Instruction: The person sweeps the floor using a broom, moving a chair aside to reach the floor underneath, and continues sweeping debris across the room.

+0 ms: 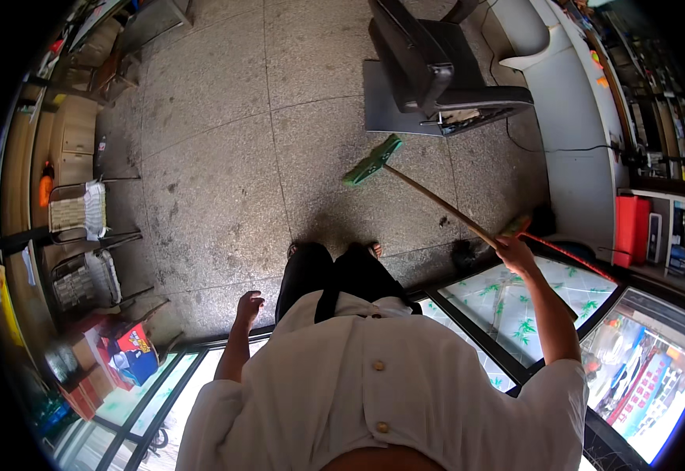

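Note:
My right hand grips the upper part of a wooden broom handle. From there the handle slants forward and left to a green broom head. Whether its bristles touch the speckled floor I cannot tell. My left hand hangs beside my left leg, fingers loosely curled, with nothing seen in it. Just past my right hand, a second broom with a red handle leans by the glass door panels.
A black padded armchair stands ahead right on a dark mat. A cable runs along the white counter. Woven-seat chairs and wooden cabinets line the left side. A colourful box sits behind left.

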